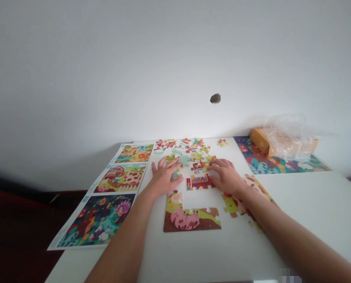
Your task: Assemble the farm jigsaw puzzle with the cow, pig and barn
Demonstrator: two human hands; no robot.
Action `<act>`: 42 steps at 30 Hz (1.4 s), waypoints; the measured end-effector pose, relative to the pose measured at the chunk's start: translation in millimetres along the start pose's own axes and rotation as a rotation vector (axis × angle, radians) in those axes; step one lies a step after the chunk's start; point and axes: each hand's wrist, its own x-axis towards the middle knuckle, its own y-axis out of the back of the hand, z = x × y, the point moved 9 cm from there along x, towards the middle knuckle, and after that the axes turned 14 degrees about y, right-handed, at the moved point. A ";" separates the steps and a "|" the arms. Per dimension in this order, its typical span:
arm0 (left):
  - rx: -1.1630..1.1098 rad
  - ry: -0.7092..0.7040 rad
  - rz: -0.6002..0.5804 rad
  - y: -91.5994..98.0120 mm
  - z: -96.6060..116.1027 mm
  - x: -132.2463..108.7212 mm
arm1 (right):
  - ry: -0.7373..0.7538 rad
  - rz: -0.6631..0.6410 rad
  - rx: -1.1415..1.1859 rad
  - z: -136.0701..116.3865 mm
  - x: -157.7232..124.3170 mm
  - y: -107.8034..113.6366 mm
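Observation:
Loose jigsaw pieces lie between and beyond my hands. My left hand (164, 177) rests with fingers spread over green pieces, a pale green piece (176, 175) showing between thumb and fingers. My right hand (226, 175) has its thumb apart from its curved fingers, its tips at the right edge of a joined red section (200, 181) and a piece with a small figure (198, 168). Nearer me lies a joined corner section with a pink pig (185, 220). A section with a brown-spotted cow (253, 183) is partly hidden under my right forearm.
On the left lies a reference sheet (119, 177) with three pictures. Several pieces (165, 145) are scattered by the wall, one piece (222, 142) apart. At the back right an orange box (259, 140) with clear plastic wrap (291, 137) sits on a dark picture sheet (266, 166).

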 end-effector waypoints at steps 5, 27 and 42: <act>0.003 0.014 0.029 1.3 -1.7 0.9 | -0.068 0.021 -0.016 6.1 -0.7 3.3; -0.045 -0.030 0.011 2.9 3.6 -1.6 | -0.399 0.091 -0.102 37.4 -15.6 16.2; -0.065 -0.027 0.086 3.7 -0.2 0.6 | -0.397 0.121 -0.106 40.5 -14.5 18.5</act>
